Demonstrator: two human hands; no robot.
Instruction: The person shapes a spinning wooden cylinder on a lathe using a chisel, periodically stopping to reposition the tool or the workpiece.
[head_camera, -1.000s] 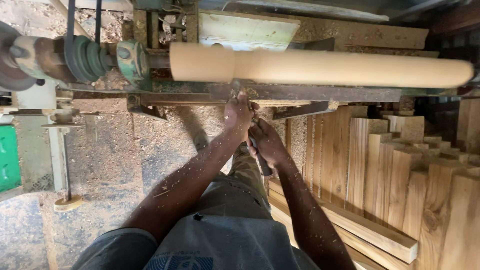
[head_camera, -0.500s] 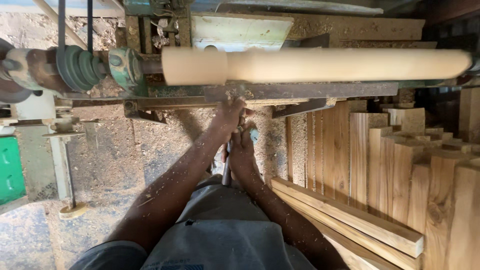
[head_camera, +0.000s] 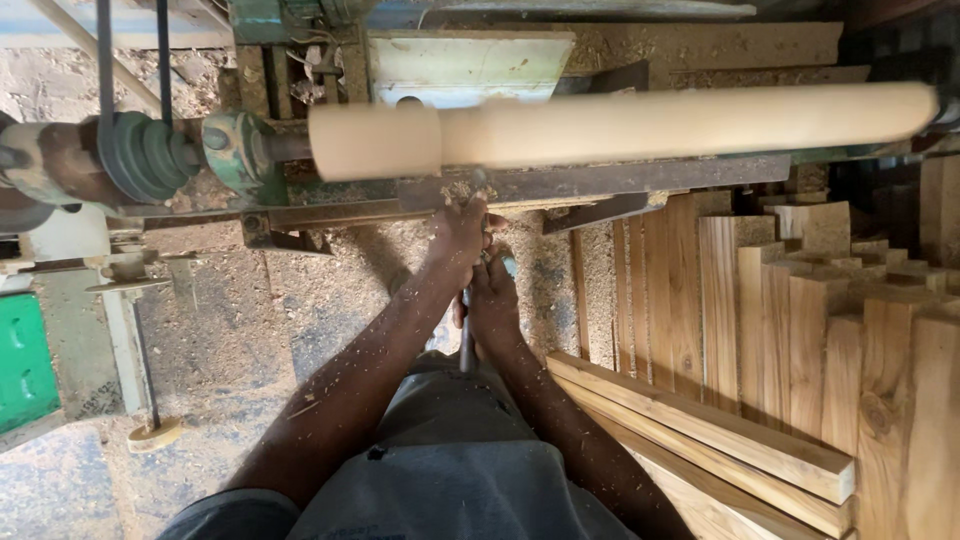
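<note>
Below the long pale wooden cylinder (head_camera: 620, 128), which is being carried crosswise on the lathe (head_camera: 150, 160), a slim metal turning tool (head_camera: 466, 330) is being gripped by 2 bare hands. The left hand (head_camera: 458, 232) is being pressed forward at the steel tool rest (head_camera: 600, 182), its fingers wrapped over the front of the tool. The right hand (head_camera: 492, 300) is being kept just behind it and nearer the body, clamped around the shaft; the handle end is showing below the wrist.

The cylinder's long axis is running left to right, while the tool is being held roughly at right angles to it, pointing away from the body. The tip is hidden by the left hand and the rest, so contact with the wood cannot be told. The left hand is the nearer one to the cylinder, close to the step where the thick left part is meeting the thinner length.

Sawn planks (head_camera: 760, 300) are being stored upright on the right, and sawdust (head_camera: 250, 300) is covering the floor.
</note>
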